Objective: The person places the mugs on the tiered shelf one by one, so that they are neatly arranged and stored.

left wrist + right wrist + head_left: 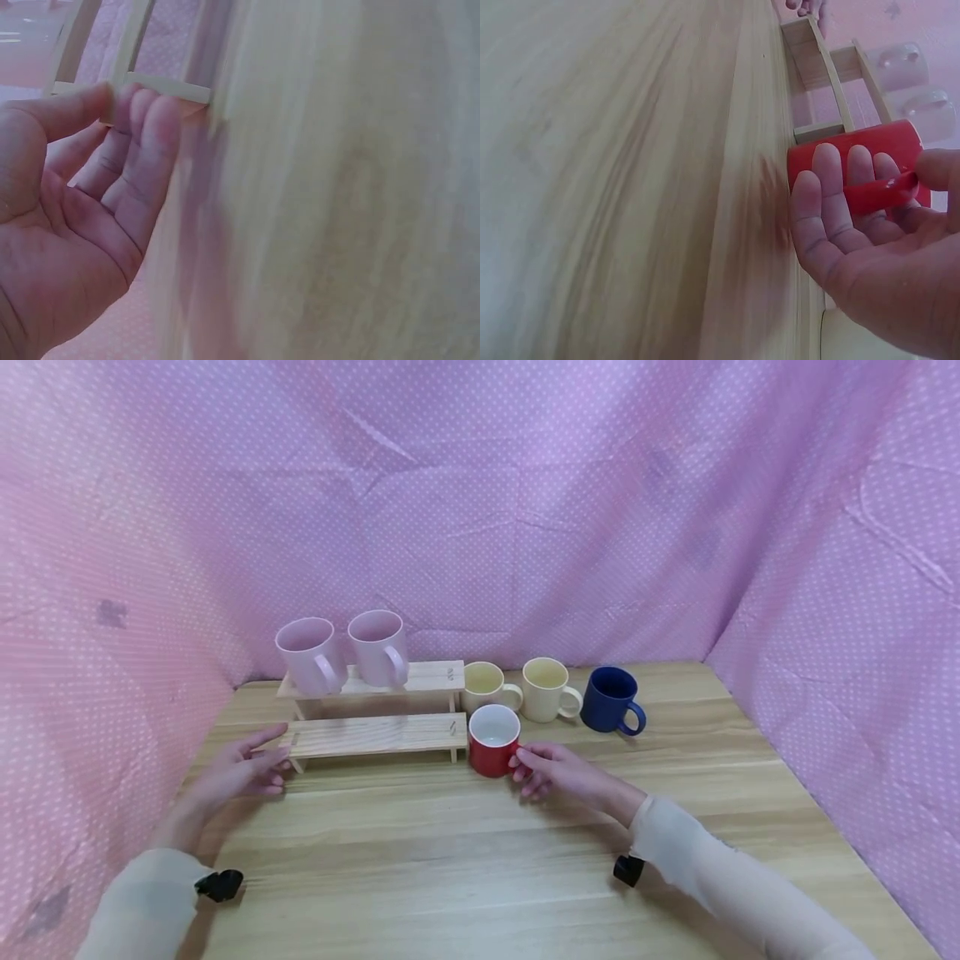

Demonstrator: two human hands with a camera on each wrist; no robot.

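A red mug (491, 760) with a white inside stands upright on the table, just off the right end of a two-step wooden shelf (382, 735). My right hand (561, 772) pinches its handle; in the right wrist view the thumb lies on top of the red handle (881, 196) and the fingers curl beneath it. At the shelf's left end, my left hand (243, 768) grips the end of the lower board, thumb and fingertips meeting at the wood in the left wrist view. Two pink mugs, one on the left (307, 662) and another beside it (377, 652), stand on the upper board.
Behind the red mug stand two cream mugs, one partly hidden (483, 683) and one in fuller view (545, 693). A dark blue mug (609, 702) is right of them. Pink dotted cloth (525, 527) hangs round the wooden table (450, 877) at the back and sides.
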